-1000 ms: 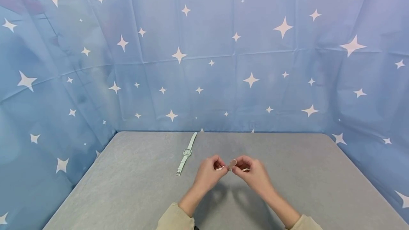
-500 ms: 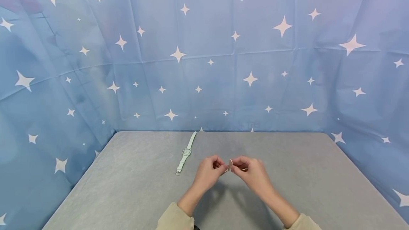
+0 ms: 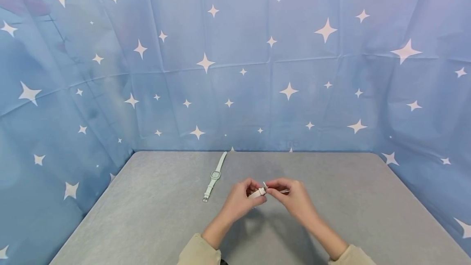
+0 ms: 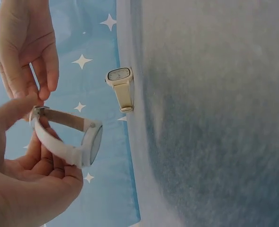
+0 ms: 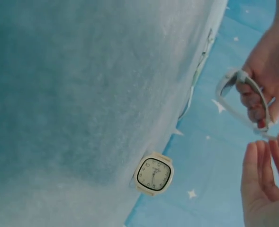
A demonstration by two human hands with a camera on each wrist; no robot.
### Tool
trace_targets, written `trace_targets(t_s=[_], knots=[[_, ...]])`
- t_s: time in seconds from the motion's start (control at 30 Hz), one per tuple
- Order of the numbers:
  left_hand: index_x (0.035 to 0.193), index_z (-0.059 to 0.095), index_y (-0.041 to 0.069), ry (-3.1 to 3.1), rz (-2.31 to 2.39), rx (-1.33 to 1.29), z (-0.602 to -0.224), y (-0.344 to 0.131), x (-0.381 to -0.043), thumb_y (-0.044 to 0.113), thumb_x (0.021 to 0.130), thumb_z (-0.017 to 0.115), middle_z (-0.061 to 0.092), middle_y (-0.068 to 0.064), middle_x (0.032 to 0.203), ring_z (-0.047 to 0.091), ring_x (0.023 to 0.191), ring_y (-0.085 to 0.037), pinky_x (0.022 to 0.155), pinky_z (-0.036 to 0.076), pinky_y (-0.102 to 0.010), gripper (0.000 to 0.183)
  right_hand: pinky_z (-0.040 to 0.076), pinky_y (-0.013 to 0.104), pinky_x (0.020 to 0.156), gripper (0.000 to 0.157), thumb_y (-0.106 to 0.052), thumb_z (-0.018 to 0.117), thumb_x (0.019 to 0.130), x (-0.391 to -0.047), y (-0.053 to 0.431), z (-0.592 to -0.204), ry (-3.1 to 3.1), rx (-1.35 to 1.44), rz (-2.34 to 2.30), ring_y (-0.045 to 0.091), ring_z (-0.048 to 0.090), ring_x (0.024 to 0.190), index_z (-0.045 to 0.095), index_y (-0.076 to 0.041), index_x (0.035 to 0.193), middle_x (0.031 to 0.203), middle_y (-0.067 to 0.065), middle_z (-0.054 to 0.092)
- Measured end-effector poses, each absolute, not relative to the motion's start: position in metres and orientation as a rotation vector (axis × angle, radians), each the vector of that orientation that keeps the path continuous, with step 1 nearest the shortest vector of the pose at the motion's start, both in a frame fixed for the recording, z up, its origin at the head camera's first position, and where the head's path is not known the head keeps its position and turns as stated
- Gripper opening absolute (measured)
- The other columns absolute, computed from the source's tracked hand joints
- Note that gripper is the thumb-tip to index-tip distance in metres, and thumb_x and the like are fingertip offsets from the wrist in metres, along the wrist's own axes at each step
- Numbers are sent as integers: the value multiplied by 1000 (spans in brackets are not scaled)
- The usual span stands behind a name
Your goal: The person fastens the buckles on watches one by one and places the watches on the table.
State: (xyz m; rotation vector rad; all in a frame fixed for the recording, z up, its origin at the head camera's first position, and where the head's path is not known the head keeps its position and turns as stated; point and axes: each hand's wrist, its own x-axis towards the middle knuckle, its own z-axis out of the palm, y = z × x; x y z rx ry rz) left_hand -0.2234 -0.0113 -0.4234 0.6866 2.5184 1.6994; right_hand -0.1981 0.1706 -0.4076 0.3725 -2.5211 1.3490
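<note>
A white wristwatch (image 4: pixel 88 142), its band bent into a loop, is held up between both hands. My left hand (image 3: pixel 239 200) grips the band, thumb on top near the buckle (image 4: pixel 39 110) and fingers curled beneath. Fingers of my right hand (image 3: pixel 296 199) pinch the strap's end beside the buckle, where the fingertips of both hands nearly meet. In the right wrist view the held watch's strap (image 5: pixel 257 92) curves round from its case to the buckle. Fingers partly cover the strap's tip.
A mint-green watch (image 3: pixel 215 175) lies stretched out on the grey table (image 3: pixel 165 216), left of the hands. Both wrist views show a cream square-faced watch (image 5: pixel 153 174) on the table; the head view does not clearly show it. A blue starred cloth (image 3: pixel 235 52) hangs behind.
The strap and buckle between the fingertips have turned, and more white band now shows beside the left thumb. Both hands stay in nearly the same place. The mint-green watch has not moved.
</note>
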Motion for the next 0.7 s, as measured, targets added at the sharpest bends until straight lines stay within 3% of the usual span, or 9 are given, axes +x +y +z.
trace_targets(t_s=[0.43, 0.7], knots=[[101, 66, -4, 2258, 1921, 683, -420, -14, -227, 11, 90, 73, 71, -26, 99, 60, 75, -2, 70, 50, -16, 20, 58, 22, 75, 21, -13, 71, 92, -200, 172, -399, -2395, 468, 1504, 6, 70, 87, 70, -10, 112, 99, 8, 76], [105, 69, -6, 2184, 1945, 657, -419, -14, -229, 10, 91, 71, 71, -27, 104, 63, 79, 0, 75, 51, -17, 21, 58, 22, 71, 23, -12, 71, 92, -199, 173, -399, -2308, 531, 1490, 3, 69, 84, 71, -12, 115, 95, 7, 75]])
